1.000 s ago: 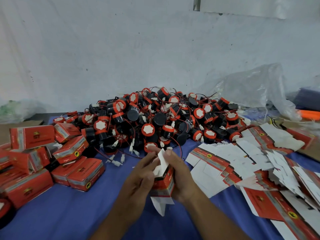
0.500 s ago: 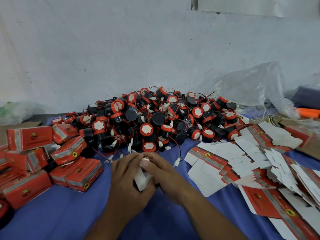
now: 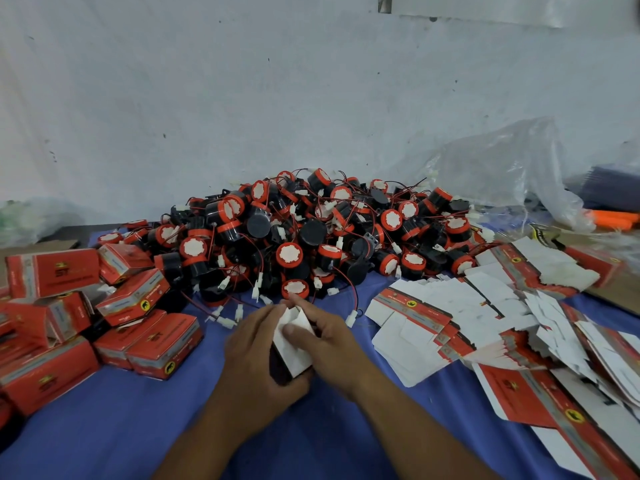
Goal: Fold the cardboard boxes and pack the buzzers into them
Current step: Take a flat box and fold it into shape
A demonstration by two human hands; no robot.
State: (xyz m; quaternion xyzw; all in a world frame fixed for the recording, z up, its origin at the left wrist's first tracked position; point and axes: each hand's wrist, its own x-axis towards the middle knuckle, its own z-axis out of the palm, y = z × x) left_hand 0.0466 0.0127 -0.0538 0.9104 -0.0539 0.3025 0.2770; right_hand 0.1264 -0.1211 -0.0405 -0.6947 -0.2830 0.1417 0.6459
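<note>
Before the buzzer pile, left hand and right hand grip one box.

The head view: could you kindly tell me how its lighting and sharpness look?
Head view: dim, flat, bluish light, no hard glare; buzzer pile fairly sharp; the box being folded is soft; packed boxes at the left edge and the plastic bag smear; flat cartons stretch at the right.
</note>
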